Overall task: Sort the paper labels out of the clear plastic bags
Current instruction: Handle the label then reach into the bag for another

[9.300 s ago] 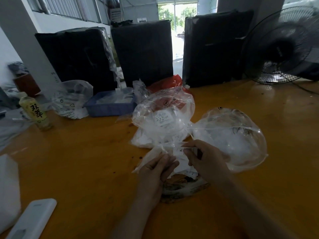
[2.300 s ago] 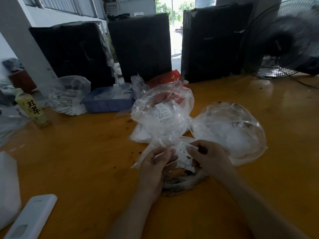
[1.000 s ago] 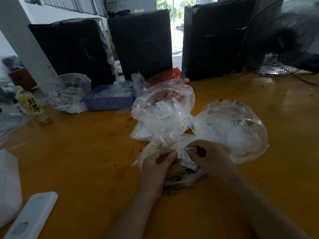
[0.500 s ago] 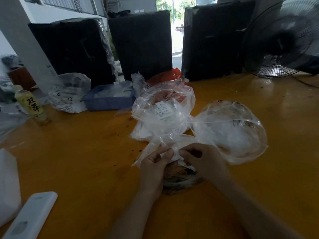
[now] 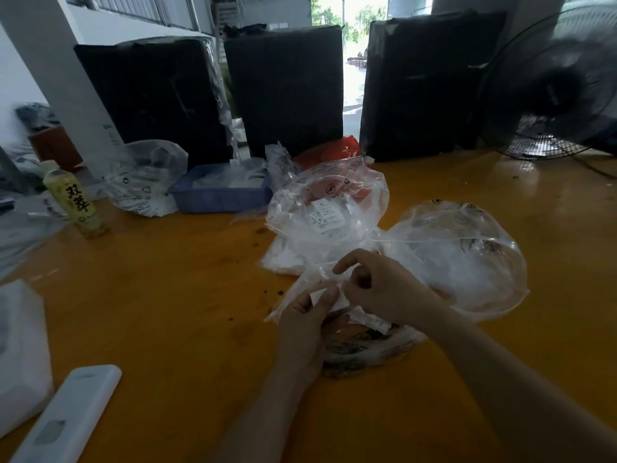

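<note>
While both hands (image 5: 337, 299) meet, they pinch a small clear bag (image 5: 302, 289); seemingly its paper label (image 5: 320, 295).

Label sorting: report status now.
Left hand pinches paper label. Right hand pinches clear bag. Label not yet out. Nothing blocking.

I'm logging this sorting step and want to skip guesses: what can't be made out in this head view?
- Print on the paper label: too small and blurred; the left hand pinches it.
- What the right hand holds: its own curled fingers hide it.
- Printed packet under both hands: mostly covered by them.
- Contents of the blue tray: veiled by plastic film.
- White device: cut off by the bottom edge.
</note>
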`<state>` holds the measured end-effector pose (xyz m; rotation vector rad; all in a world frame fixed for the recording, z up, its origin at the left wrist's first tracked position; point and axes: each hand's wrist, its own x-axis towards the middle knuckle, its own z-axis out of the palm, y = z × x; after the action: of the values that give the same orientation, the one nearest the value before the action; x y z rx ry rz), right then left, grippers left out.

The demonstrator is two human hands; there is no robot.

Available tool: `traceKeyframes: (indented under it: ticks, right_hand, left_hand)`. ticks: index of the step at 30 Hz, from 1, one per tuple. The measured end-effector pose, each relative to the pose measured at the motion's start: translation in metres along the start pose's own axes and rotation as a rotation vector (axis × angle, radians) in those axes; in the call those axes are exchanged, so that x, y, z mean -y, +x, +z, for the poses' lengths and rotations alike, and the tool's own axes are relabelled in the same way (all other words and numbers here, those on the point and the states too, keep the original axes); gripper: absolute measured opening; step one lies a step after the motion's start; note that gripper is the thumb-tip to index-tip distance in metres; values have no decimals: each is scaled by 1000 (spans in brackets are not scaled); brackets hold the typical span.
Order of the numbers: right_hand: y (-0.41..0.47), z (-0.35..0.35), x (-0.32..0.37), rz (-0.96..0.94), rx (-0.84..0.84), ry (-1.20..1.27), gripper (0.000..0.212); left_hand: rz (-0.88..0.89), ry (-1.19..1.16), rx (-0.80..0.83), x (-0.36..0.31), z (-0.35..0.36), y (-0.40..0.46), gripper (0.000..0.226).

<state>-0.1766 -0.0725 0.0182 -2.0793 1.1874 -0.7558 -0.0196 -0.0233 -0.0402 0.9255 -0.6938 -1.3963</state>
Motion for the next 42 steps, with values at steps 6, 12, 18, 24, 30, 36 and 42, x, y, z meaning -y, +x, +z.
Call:
traceKeyframes:
  ticks: [6,12,18,24,30,36,42]
  right_hand:
    - [43,-13,9,207,-355,484,14]
    - [78,-15,13,262,-297,571,51]
    - [46,-12,0,179,-204,558,18]
    - [-1,-39,-33,299,-248,-258,35]
    - [-19,-54,-76,566,-132,-818,17]
    - [-20,-56,-85,503,-240,-779,16]
    - [-27,-71,-87,452,-430,-616,13]
  left_hand:
    - [16,-27,-5,-1,5,-1,58]
    - [7,17,24,0,5,0,45]
    - [-12,10,10,0,4,2,32]
    - [-35,17,-22,1,3,3,26]
    - [-42,3,-46,2,5,4,25]
    - [-36,-10,-46,3,3,3,25]
    - [-32,-9,-42,3,2,4,25]
